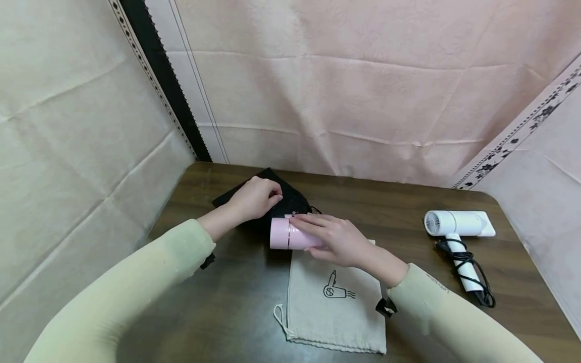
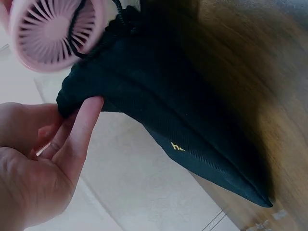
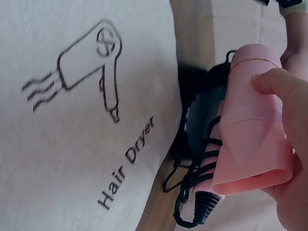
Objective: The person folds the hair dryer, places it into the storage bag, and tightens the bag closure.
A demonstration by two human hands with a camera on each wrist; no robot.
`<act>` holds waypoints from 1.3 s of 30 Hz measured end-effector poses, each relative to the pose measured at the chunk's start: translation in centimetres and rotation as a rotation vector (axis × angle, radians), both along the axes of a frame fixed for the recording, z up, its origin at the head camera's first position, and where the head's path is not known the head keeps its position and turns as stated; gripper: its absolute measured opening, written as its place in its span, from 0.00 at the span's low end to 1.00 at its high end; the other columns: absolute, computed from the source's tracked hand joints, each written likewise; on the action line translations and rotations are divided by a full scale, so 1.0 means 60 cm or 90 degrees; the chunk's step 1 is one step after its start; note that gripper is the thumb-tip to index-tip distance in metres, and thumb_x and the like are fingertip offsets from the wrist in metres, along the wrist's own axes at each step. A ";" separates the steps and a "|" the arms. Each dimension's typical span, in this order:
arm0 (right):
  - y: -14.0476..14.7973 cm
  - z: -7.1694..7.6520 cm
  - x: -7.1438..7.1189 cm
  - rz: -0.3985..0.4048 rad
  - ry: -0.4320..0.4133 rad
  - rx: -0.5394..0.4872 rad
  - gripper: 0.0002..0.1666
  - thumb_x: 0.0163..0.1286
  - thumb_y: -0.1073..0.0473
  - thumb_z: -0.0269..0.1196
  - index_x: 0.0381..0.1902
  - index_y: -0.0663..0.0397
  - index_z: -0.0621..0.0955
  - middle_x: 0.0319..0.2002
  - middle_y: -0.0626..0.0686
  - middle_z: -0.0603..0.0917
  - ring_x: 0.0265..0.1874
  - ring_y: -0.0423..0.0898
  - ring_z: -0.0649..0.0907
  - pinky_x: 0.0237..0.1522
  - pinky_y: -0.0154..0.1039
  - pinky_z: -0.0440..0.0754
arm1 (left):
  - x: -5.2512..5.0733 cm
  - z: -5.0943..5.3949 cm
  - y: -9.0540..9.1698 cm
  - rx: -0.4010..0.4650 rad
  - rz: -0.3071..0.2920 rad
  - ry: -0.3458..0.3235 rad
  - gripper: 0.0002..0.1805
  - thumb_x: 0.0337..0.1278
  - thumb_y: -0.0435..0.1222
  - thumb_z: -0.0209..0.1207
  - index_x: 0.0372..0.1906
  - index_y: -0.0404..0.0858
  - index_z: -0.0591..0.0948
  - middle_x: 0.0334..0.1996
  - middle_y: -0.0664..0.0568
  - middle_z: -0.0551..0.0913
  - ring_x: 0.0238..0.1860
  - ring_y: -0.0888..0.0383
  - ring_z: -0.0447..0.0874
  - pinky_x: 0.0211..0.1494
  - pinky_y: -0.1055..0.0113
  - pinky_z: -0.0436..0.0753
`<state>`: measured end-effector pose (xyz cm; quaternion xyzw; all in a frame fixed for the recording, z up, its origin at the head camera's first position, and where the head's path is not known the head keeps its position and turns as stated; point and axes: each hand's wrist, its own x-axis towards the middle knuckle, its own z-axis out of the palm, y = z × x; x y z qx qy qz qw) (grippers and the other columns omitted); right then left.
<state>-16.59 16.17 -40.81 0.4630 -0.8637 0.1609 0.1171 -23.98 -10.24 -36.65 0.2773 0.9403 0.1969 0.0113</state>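
Note:
My right hand grips a pink hair dryer around its barrel, above the top of a cream cloth bag. In the right wrist view a black cord winds round the dryer's handle. My left hand pinches the edge of a black drawstring bag between thumb and fingers. The dryer's round vented end is beside the black bag's gathered, corded end in the left wrist view. How much of the handle is inside the black bag cannot be told.
A white hair dryer with its black cord wrapped round the handle lies on the right of the brown wooden table. Pale cloth hangs behind the table and at both sides.

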 end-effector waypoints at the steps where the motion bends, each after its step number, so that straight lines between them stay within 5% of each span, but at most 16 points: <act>1: 0.001 -0.001 -0.003 -0.009 -0.004 0.002 0.42 0.66 0.54 0.76 0.77 0.47 0.77 0.72 0.53 0.80 0.64 0.60 0.85 0.52 0.58 0.89 | 0.001 -0.001 0.000 -0.006 -0.011 0.001 0.07 0.76 0.35 0.64 0.44 0.37 0.90 0.43 0.46 0.91 0.41 0.53 0.89 0.51 0.55 0.89; 12: 0.015 -0.009 -0.032 -0.053 0.023 0.009 0.41 0.66 0.54 0.75 0.77 0.46 0.76 0.72 0.53 0.80 0.66 0.59 0.83 0.49 0.60 0.89 | 0.013 -0.011 -0.008 -0.056 -0.071 0.006 0.06 0.74 0.33 0.65 0.46 0.37 0.90 0.44 0.47 0.91 0.44 0.53 0.89 0.52 0.55 0.88; 16: 0.014 -0.019 -0.037 -0.055 0.057 0.021 0.42 0.65 0.54 0.76 0.76 0.49 0.77 0.71 0.54 0.81 0.66 0.60 0.83 0.47 0.60 0.90 | 0.016 -0.013 -0.009 -0.032 -0.054 -0.023 0.08 0.75 0.33 0.64 0.48 0.36 0.90 0.44 0.46 0.91 0.40 0.56 0.88 0.50 0.57 0.88; 22: 0.008 -0.028 -0.046 -0.068 0.107 0.058 0.45 0.65 0.53 0.79 0.77 0.48 0.76 0.72 0.54 0.80 0.66 0.62 0.83 0.44 0.59 0.91 | 0.025 -0.012 -0.009 0.030 -0.001 -0.082 0.10 0.77 0.34 0.62 0.52 0.34 0.88 0.43 0.45 0.90 0.21 0.62 0.85 0.32 0.65 0.88; 30: -0.007 -0.033 -0.037 -0.047 0.136 0.076 0.45 0.63 0.52 0.81 0.76 0.48 0.77 0.71 0.54 0.81 0.64 0.61 0.84 0.41 0.55 0.91 | 0.029 -0.020 0.006 0.012 0.036 0.010 0.08 0.74 0.33 0.63 0.46 0.35 0.90 0.45 0.44 0.91 0.47 0.49 0.88 0.55 0.52 0.88; 39: -0.015 -0.030 -0.009 -0.020 0.121 0.102 0.45 0.63 0.49 0.80 0.76 0.47 0.77 0.70 0.53 0.82 0.63 0.59 0.86 0.33 0.50 0.91 | 0.032 -0.028 0.016 -0.027 0.059 -0.019 0.07 0.75 0.34 0.63 0.44 0.36 0.90 0.44 0.44 0.90 0.44 0.52 0.89 0.51 0.56 0.90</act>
